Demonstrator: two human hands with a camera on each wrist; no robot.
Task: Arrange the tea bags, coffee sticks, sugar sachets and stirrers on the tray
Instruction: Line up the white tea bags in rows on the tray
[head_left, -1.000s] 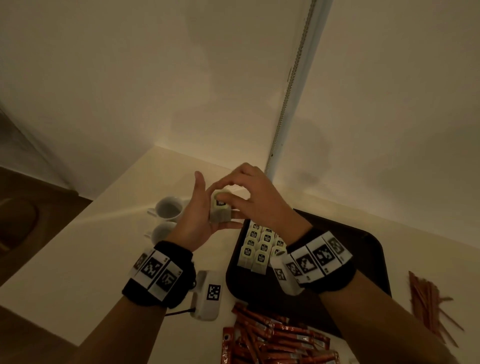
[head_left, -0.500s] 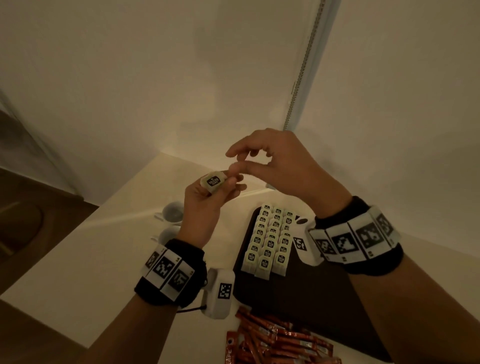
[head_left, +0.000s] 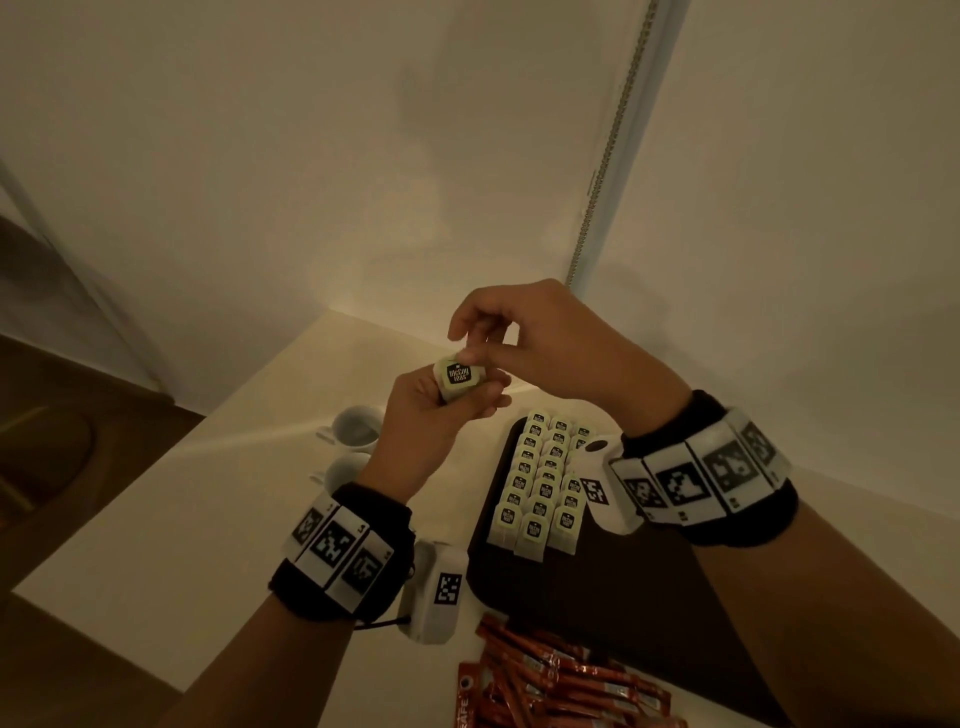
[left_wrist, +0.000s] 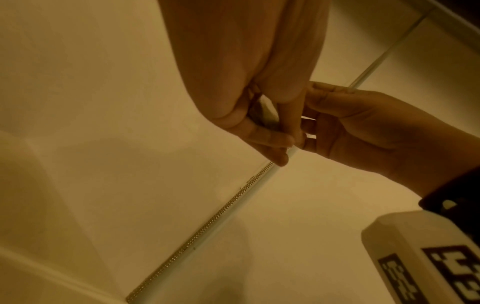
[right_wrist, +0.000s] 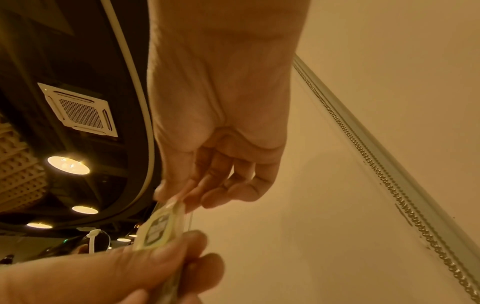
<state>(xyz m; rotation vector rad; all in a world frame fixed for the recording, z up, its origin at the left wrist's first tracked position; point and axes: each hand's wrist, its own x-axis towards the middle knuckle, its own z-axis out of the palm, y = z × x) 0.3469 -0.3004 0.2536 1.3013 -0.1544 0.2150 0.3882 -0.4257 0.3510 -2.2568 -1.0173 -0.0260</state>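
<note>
My left hand (head_left: 457, 392) grips a pale tea bag (head_left: 459, 375) with a dark label, raised above the table left of the tray. My right hand (head_left: 469, 355) pinches the bag's top edge with thumb and forefinger. In the right wrist view the tea bag (right_wrist: 159, 228) sits between the right fingertips (right_wrist: 182, 197) and the left hand (right_wrist: 124, 273). In the left wrist view only an edge of the tea bag (left_wrist: 269, 112) shows between the left fingers. Rows of tea bags (head_left: 545, 483) lie on the dark tray (head_left: 613, 608). Red coffee sticks (head_left: 550, 675) lie heaped in front of the tray.
Two white cups (head_left: 358, 426) (head_left: 345, 470) stand on the cream table (head_left: 182, 519) left of the tray. The table sits in a wall corner with a white strip (head_left: 618, 156) running up it. The table's left edge drops to a dark floor.
Both hands rose from just over the tray. The right hand let go of the tea bag and lifted off, and now pinches its top edge again.
</note>
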